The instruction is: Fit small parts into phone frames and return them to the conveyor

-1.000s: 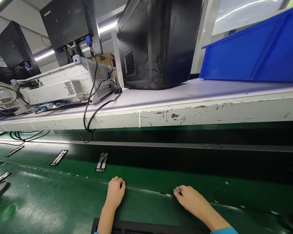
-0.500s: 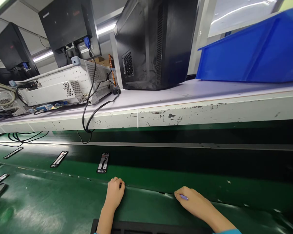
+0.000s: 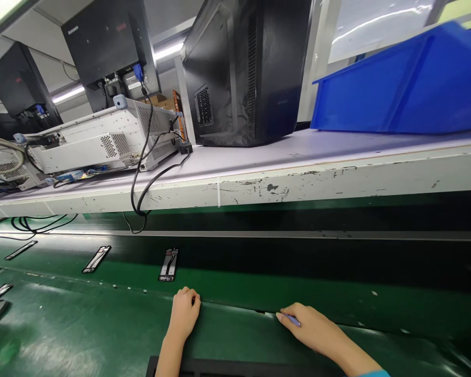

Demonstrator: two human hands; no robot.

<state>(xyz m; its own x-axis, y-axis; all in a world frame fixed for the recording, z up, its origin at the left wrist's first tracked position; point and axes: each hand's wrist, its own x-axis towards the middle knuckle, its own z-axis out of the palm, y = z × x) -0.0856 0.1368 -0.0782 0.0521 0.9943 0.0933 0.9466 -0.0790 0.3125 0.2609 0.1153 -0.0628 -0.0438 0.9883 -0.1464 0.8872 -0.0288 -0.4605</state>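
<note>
My left hand (image 3: 186,309) rests at the seam between the green bench top (image 3: 102,324) and the green belt (image 3: 235,277). Its fingers are curled closed, and whatever they may hold is hidden. Just beyond it lies a phone frame (image 3: 168,265), flat on the belt and apart from my fingers. Farther right at the same seam, my right hand (image 3: 308,324) is closed around a slim purple pen-like tool (image 3: 293,319). Only a short length of the tool shows; its tip is hidden by my fingers.
More phone frames (image 3: 96,259) lie on the belt to the left. Near the bottom edge is a black tray (image 3: 220,366). A white shelf (image 3: 251,188) spans above, bearing a black computer case (image 3: 243,78), a blue bin (image 3: 392,89) and white instruments (image 3: 94,136). Black cables (image 3: 139,204) hang over its edge.
The phone frames and pale spots on the belt have shifted slightly right, while the shelf has shifted slightly left in view. The purple tool is tilted a little more in my right hand.
</note>
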